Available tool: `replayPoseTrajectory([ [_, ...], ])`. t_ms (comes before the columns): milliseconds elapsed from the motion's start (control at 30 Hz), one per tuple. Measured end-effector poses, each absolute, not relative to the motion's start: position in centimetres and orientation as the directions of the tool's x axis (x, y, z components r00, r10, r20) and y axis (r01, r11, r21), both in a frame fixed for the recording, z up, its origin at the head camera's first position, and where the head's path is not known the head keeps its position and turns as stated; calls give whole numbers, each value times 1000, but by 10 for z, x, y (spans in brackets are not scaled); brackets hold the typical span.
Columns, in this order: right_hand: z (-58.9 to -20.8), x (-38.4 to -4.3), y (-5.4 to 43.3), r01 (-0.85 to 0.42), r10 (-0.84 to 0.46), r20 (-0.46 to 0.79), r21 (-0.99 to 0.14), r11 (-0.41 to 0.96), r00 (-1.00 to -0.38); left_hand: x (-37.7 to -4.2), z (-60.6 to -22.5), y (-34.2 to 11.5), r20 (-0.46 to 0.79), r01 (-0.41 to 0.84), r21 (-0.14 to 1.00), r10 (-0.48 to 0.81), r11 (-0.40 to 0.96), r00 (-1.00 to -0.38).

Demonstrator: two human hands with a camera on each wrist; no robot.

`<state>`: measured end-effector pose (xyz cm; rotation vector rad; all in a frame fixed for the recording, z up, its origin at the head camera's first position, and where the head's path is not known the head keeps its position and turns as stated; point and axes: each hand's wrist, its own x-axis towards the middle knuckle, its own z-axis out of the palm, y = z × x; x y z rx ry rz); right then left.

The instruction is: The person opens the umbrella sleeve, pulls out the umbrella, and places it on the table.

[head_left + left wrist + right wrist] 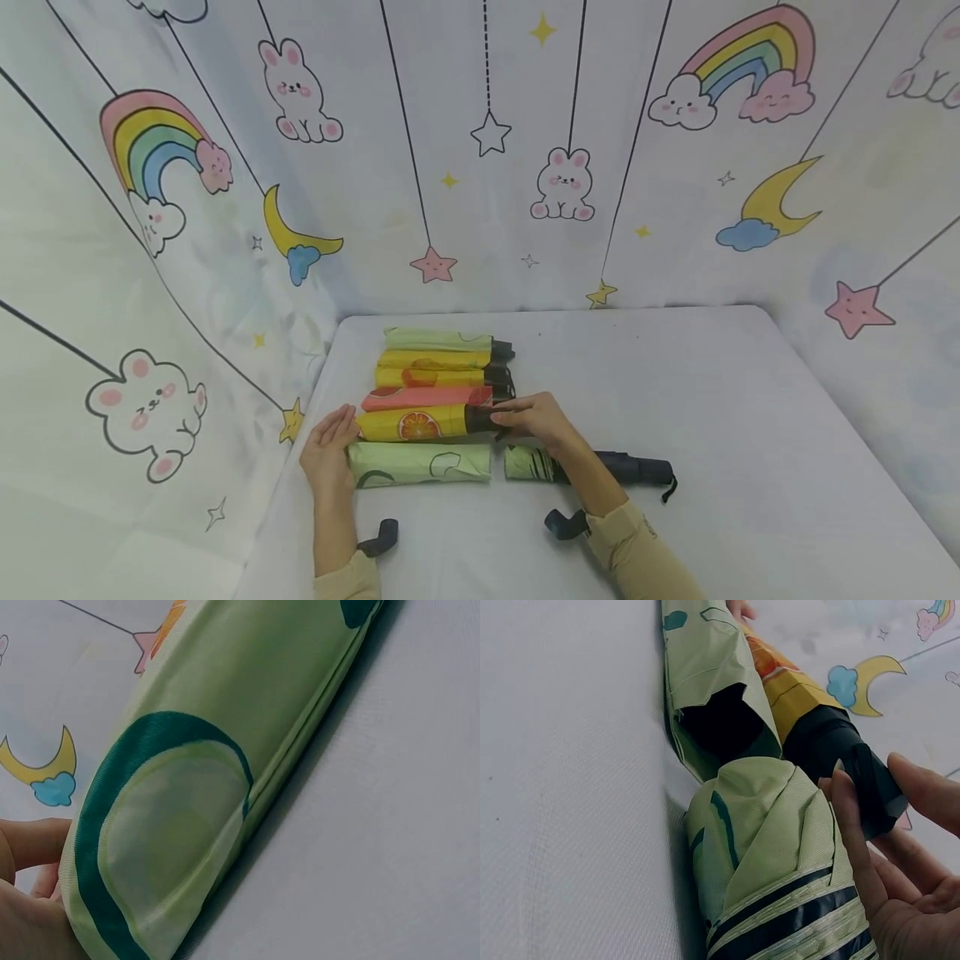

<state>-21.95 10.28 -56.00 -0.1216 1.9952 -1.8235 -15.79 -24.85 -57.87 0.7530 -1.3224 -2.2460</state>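
Observation:
A folded yellow umbrella with an orange-slice print lies across the table, its dark handle to the right. My right hand pinches that black handle between thumb and fingers. At the other end, my left hand touches the yellow cover with fingers fairly straight. Just nearer to me lies a pale green umbrella sleeve, its open end dark inside. Right of it, partly under my right wrist, is a folded green umbrella with dark stripes and a black handle.
Beyond my hands, several covered umbrellas lie in a row: a red one, yellow ones and a green one, handles to the right. The white table meets a patterned cloth backdrop at the back and left.

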Motion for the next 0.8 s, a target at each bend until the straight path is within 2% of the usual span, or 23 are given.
replayPoseTrajectory([
  [433, -557, -220, 110, 218, -337, -259, -964, 153, -905, -159, -579, -249, -233, 100, 877, -598, -470, -767],
  [800, -555, -219, 113, 240, -340, -267, -963, 119, -902, -157, -577, -247, -216, 104, 879, -584, -465, -782],
])
